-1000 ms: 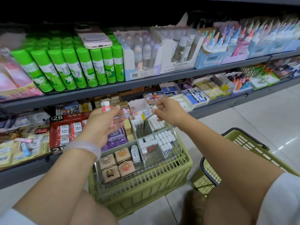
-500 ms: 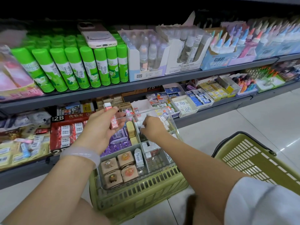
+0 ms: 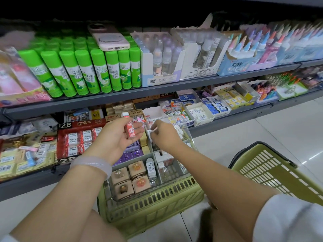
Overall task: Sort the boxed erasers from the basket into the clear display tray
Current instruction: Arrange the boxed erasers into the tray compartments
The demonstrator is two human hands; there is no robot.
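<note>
The clear display tray (image 3: 190, 137) sits on top of a green basket (image 3: 153, 205) in front of the shelf. Its compartments hold small white boxed erasers (image 3: 164, 158), purple packs and tan cube boxes (image 3: 131, 179). My left hand (image 3: 118, 138) is over the tray's far left side, palm up, and holds a red and white boxed eraser (image 3: 130, 128) between thumb and fingers. My right hand (image 3: 164, 135) hovers over the tray's middle compartment, fingers curled, pinching a small white eraser (image 3: 153, 130).
A second green basket (image 3: 276, 172) stands on the floor at right. The lower shelf (image 3: 227, 117) behind the tray is packed with eraser boxes. Green glue sticks (image 3: 87, 70) and a pink phone (image 3: 110, 39) sit on the upper shelf.
My right hand came down from the tray's far rim into the middle compartment and now pinches a white eraser. My left hand opened palm up with the red eraser.
</note>
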